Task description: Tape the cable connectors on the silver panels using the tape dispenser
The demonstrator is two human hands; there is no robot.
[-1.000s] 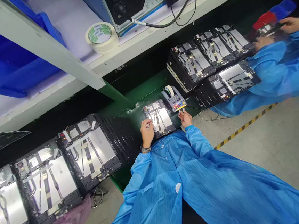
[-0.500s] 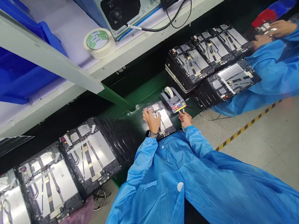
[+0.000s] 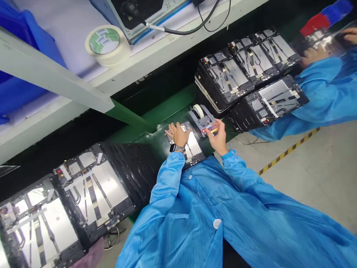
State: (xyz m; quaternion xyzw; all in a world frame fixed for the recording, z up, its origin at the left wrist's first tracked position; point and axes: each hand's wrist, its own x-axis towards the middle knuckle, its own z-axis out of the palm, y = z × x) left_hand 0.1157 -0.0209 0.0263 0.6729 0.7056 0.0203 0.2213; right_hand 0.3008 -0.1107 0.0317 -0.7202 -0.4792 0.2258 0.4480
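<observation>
An opened tablet chassis (image 3: 194, 147) with silver shielding and flat cables lies on the green belt in front of me. My left hand (image 3: 177, 134) rests on its far end with the fingers spread flat. Just right of it stands a small grey tape dispenser (image 3: 201, 118) carrying a white roll. My right hand (image 3: 218, 135) reaches onto the dispenser's front panel, fingers curled; what they pinch, if anything, is too small to make out. Both arms wear blue coat sleeves, and a watch sits on my left wrist.
More opened chassis (image 3: 90, 194) line the belt at left, and stacked ones (image 3: 226, 73) sit at the right. A co-worker's blue sleeve (image 3: 334, 91) and hands work at far right. Above, a shelf carries a masking tape roll (image 3: 105, 43), blue bins and a computer case.
My left hand slid from the near end of the chassis up to its far end. My right hand rose from the table edge onto the tape dispenser. The view swung slightly.
</observation>
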